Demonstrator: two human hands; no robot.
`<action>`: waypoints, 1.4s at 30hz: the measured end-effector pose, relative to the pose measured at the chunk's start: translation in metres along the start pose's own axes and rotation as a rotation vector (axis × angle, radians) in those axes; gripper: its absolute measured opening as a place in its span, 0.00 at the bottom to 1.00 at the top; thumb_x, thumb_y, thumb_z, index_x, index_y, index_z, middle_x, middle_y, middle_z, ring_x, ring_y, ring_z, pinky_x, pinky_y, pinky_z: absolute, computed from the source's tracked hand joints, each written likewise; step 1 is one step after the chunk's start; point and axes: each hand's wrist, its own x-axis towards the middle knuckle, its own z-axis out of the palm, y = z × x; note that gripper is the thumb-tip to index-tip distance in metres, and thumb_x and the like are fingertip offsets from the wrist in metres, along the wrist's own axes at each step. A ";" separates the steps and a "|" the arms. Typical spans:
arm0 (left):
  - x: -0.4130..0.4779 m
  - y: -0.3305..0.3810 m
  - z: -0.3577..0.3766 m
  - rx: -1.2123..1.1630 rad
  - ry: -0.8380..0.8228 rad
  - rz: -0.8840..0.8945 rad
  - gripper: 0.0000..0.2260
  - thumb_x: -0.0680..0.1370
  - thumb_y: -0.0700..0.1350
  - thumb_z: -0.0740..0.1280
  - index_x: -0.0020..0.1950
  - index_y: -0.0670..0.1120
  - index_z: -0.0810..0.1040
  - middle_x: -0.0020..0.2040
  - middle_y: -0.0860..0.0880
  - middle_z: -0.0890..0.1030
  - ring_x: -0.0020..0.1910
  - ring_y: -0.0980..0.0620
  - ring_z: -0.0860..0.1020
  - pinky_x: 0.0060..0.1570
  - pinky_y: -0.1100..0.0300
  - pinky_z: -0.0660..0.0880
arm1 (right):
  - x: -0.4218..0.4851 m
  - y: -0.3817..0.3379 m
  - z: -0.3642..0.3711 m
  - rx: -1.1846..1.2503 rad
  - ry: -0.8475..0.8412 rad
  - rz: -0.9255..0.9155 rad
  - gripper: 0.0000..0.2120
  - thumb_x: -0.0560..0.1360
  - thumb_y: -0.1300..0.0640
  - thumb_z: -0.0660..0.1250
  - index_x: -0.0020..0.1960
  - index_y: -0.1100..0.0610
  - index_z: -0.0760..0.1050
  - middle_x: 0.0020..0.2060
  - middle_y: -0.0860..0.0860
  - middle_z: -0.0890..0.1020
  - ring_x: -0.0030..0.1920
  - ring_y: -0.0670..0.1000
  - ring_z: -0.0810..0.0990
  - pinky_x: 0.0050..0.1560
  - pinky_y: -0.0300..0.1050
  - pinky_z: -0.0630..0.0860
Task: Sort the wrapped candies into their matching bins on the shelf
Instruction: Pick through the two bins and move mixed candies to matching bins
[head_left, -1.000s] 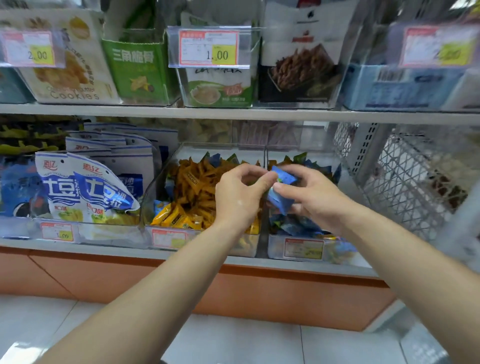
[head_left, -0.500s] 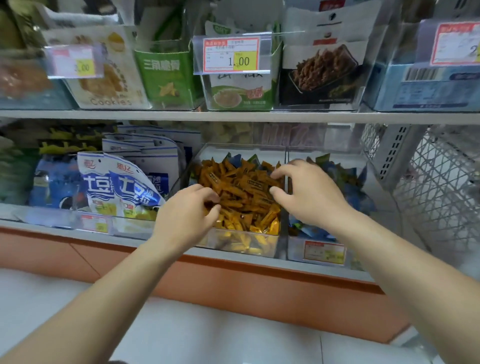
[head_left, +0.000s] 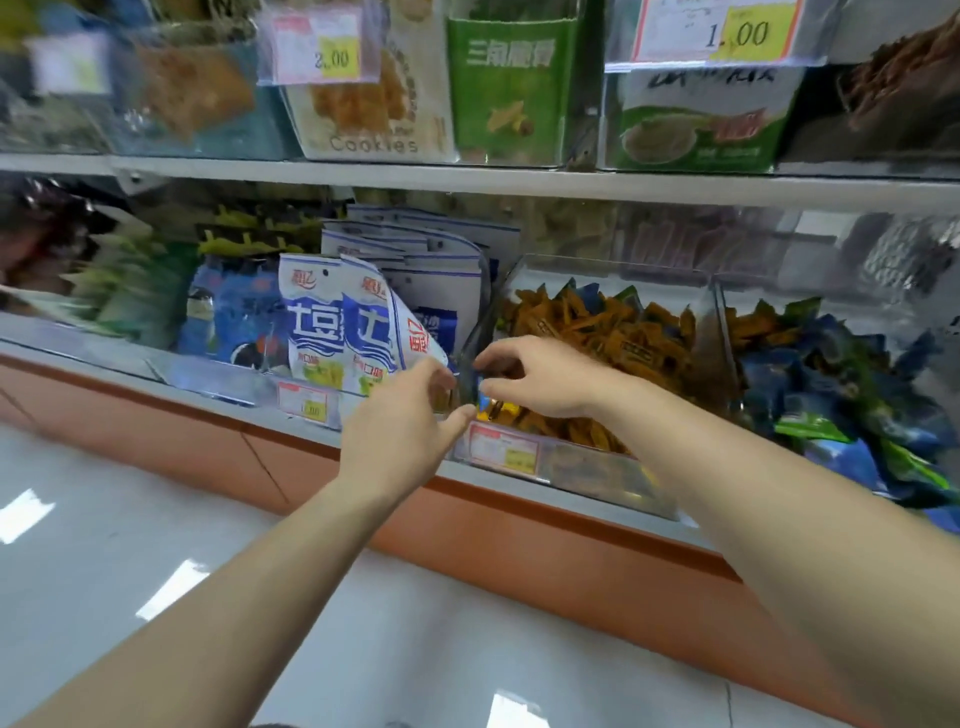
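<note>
Head cam, R hand (head_left: 530, 379) over blue candy (head_left: 484, 401), grip/axis unclear, L hand (head_left: 408, 421) loose, empty

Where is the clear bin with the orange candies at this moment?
Head view, lower shelf, right of centre: the orange candy bin stands between the white-and-blue bags on its left and the blue candies on its right.

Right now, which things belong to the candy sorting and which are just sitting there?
Job: left hand, right hand, blue candy, orange-candy bin, blue-candy bin.
Not the job: white-and-blue snack bags, cookie box, green box, 1.00 price tag.
</note>
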 end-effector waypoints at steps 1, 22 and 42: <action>0.002 -0.001 0.001 0.001 0.001 -0.009 0.12 0.74 0.60 0.71 0.50 0.59 0.71 0.43 0.60 0.79 0.43 0.58 0.78 0.37 0.56 0.77 | 0.002 0.002 0.003 0.013 0.024 0.024 0.20 0.76 0.45 0.68 0.66 0.50 0.74 0.57 0.46 0.79 0.57 0.47 0.78 0.51 0.39 0.75; 0.018 0.012 -0.006 -0.394 0.187 -0.007 0.06 0.77 0.50 0.71 0.53 0.53 0.78 0.42 0.60 0.79 0.41 0.61 0.76 0.37 0.68 0.71 | 0.009 -0.004 -0.026 0.405 0.354 0.162 0.06 0.81 0.52 0.64 0.54 0.45 0.78 0.49 0.44 0.83 0.49 0.46 0.79 0.47 0.38 0.73; -0.004 0.111 -0.007 -0.826 -0.038 0.060 0.13 0.73 0.46 0.76 0.57 0.49 0.82 0.47 0.53 0.84 0.45 0.53 0.82 0.47 0.48 0.81 | -0.124 -0.007 -0.057 0.985 0.424 0.230 0.16 0.82 0.60 0.59 0.46 0.48 0.83 0.52 0.58 0.83 0.46 0.57 0.85 0.38 0.53 0.82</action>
